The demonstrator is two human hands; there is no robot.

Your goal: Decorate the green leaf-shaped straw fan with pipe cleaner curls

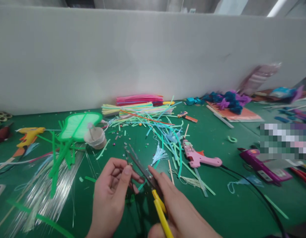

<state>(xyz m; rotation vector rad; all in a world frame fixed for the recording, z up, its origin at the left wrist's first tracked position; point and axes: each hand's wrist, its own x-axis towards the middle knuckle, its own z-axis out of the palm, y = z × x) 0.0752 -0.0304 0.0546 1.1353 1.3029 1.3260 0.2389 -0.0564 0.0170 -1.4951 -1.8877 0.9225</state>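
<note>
My right hand (171, 200) grips yellow-handled scissors (160, 211) near the front of the green table. Their blades point up and left, slightly parted at the tips. Close beside the blades, my left hand (115, 188) is closed, thumb against forefinger, on something thin and dark that is too blurred to name. A light blue tassel (159, 154) lies just beyond the right fingertips. Farther left stands a small tub (95, 138) with a whitish rim, beside a bright green fuzzy panel (80, 127).
Pipe cleaners (133, 110) lie bundled and scattered toward the white partition (153, 59). A pink glue gun (201, 159) with a black cord lies right, a purple glue gun (263, 165) farther right. At left are a yellow glue gun (29, 135) and clear thin strips (56, 185).
</note>
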